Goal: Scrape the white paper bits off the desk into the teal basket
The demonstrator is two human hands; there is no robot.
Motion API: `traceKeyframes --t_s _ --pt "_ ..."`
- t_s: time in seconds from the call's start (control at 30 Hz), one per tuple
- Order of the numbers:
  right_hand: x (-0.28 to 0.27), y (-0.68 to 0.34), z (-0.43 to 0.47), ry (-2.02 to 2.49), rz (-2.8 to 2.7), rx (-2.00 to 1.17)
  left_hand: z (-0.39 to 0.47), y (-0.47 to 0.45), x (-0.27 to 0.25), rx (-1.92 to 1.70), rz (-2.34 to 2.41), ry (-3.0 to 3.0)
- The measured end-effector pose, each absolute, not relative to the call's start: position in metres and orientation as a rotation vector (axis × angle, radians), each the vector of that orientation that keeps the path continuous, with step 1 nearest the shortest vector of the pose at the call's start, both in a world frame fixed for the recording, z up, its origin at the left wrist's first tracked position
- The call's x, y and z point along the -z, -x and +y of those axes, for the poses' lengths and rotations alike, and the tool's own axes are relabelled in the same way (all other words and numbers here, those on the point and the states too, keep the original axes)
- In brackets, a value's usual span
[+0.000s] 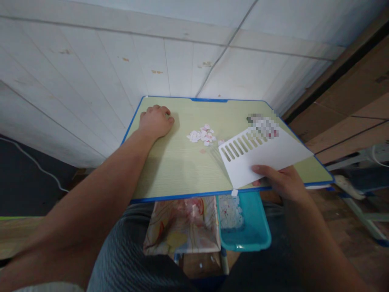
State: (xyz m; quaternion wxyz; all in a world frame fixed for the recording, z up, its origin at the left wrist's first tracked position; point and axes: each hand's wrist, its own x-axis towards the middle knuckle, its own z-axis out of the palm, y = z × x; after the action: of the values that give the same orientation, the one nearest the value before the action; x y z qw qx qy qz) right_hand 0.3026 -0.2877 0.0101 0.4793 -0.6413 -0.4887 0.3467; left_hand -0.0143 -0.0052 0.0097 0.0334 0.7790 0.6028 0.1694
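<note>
My right hand (282,180) grips the near edge of a white card with a row of slots (258,156), thumb on top. The card is tilted over the right side of a pale green table (176,170). Its far part is blurred out. My left hand (157,121) rests on the table's far left, fingers curled in; whatever they may hold is hidden. Between the hands lies a small pile of white paper pieces (202,135) with pinkish marks. One small white piece (234,192) shows at the front edge, below the card's corner.
Below the front edge sit a patterned, cloth-like tray (179,243) and a teal plastic basin (257,227) with many small pale pieces in its left part. A white panelled wall (176,61) stands behind the table, with cardboard boxes (349,101) on the right.
</note>
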Motion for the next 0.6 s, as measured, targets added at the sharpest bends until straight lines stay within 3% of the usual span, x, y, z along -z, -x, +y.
traceKeyframes --t_s 0.23,0.43,0.6 --pt "-0.008 -0.309 -0.289 1.527 -1.178 -0.882 0.0 0.018 -0.009 -0.56 1.809 -2.392" --pt "-0.006 -0.297 -0.266 1.583 -1.083 -0.618 -0.001 0.017 -0.009 -0.556 1.815 -2.378" --pt "-0.013 -0.258 -0.233 1.534 -1.15 -0.707 -0.004 0.016 -0.01 -0.554 1.82 -2.375"
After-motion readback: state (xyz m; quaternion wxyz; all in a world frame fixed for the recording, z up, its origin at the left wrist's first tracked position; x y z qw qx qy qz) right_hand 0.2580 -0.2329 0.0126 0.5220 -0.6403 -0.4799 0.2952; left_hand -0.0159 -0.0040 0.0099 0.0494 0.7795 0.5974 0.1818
